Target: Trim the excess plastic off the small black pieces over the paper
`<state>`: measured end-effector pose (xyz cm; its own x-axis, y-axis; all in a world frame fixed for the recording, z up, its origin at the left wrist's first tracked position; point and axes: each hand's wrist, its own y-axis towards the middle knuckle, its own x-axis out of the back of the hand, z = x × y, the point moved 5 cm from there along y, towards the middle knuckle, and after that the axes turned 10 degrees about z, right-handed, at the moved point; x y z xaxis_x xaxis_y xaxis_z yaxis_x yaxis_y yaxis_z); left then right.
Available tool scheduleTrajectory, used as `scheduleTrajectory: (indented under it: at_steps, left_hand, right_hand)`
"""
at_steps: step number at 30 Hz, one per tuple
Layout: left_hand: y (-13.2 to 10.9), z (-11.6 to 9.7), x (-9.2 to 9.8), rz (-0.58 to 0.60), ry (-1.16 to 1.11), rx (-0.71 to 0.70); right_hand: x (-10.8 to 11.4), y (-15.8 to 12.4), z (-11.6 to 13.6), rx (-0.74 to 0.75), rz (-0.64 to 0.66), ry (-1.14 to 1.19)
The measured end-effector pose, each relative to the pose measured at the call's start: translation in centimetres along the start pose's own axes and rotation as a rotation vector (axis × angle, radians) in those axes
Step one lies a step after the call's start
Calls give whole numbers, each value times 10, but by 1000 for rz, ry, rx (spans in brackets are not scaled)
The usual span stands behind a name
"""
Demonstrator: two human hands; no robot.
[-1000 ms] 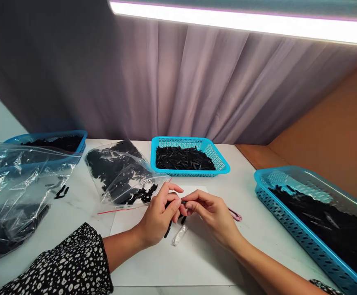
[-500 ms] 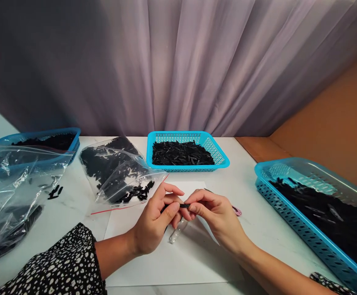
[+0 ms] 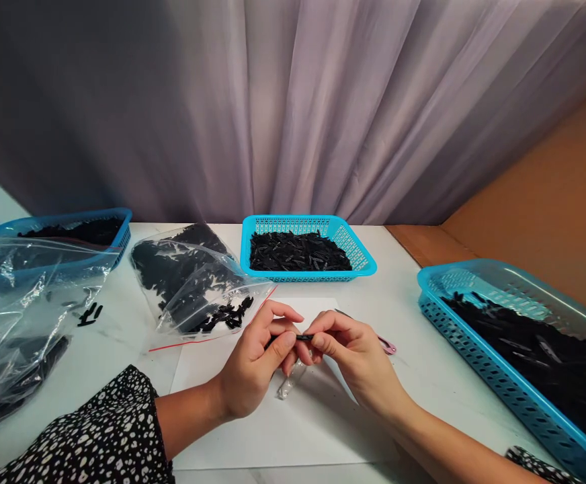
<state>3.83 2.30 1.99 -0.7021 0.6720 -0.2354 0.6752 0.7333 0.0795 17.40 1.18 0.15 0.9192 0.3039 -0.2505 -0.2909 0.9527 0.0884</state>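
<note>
Between my two hands is a small, slim black piece (image 3: 303, 337), held level above a white sheet (image 3: 273, 440). My left hand (image 3: 255, 359) pinches its left end between thumb and fingers. The fingertips of my right hand (image 3: 356, 349) close on its right end. What exactly the piece is cannot be made out. Below the fingers, a small clear plastic strip or packet (image 3: 287, 384) lies on the sheet, partly covered by the hands. A pink-handled tool (image 3: 387, 345) shows behind my right hand, mostly hidden.
A blue basket (image 3: 309, 276) of black pieces stands at the back; another blue basket (image 3: 479, 363) is at right, a third (image 3: 124, 232) at far left. A zip bag (image 3: 187, 269) of black pieces and a larger clear bag (image 3: 25, 296) lie left, near several loose pieces (image 3: 90, 314).
Both hands stay in nearly the same place, still gripping the black piece. Only tiny shifts of the fingers and of the view show.
</note>
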Motion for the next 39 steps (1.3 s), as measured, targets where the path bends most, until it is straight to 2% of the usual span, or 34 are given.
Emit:
scheduleTrajectory:
  at_steps: [19,26,35,39]
  left_hand:
    - [0,-3,-5,27,-27,-17]
    - [-2,-1,-3,57,24,-42]
    - [-4,3,-6,110,27,-43]
    - [-3,2,-7,95,23,-20]
  right_hand:
    - [-8,-1,-3,-24,73,113]
    - [-7,0,-3,-54,27,170]
    - [-20,-2,4,-92,115,294]
    - [-24,-4,1,-120,123,318]
